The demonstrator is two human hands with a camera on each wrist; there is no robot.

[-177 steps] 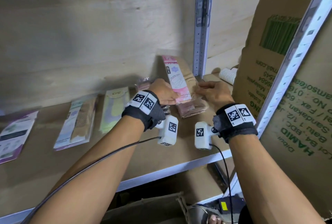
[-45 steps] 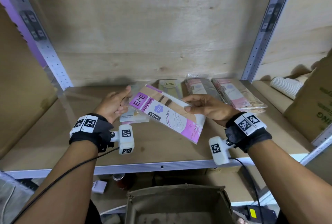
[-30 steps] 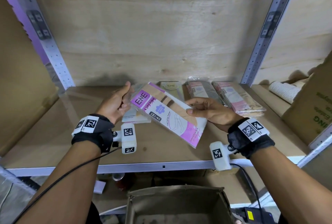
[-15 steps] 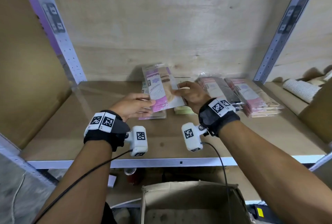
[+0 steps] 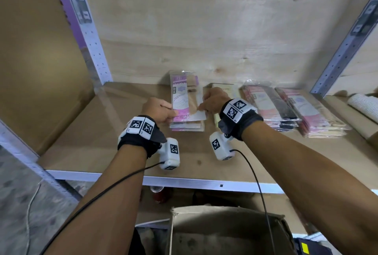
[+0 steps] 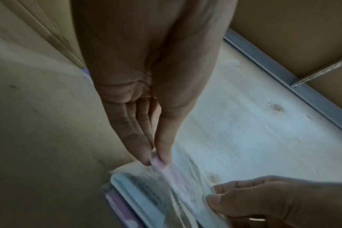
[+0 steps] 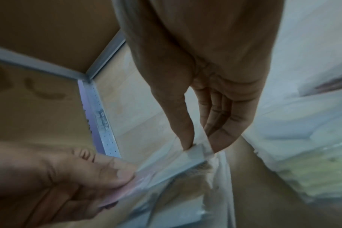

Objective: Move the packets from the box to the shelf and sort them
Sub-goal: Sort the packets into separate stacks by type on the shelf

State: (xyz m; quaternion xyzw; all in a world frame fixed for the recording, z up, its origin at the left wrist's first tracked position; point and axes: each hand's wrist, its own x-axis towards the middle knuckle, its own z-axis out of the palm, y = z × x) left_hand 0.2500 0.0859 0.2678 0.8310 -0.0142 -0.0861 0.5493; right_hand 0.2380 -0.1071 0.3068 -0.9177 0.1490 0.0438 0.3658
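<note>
While the left hand point(image 5: 158, 110) pinches the flat purple-and-white plastic packet point(image 5: 185, 96) at 9 o'clock, the right hand point(image 5: 213, 101) pinches its 3 o'clock edge.

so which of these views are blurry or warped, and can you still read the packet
Head view: sharp enough, though wide-angle bending bows the shelf uprights; the purple packet print is only partly legible. Left wrist view: dim, packet smeared. Right wrist view: motion blur throughout, packet unreadable.

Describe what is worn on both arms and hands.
Bare forearms, no sleeves. Each wrist carries a black band topped with white blocks bearing black square codes, plus a white camera unit below, also coded. A thin black cable trails from each.
</note>
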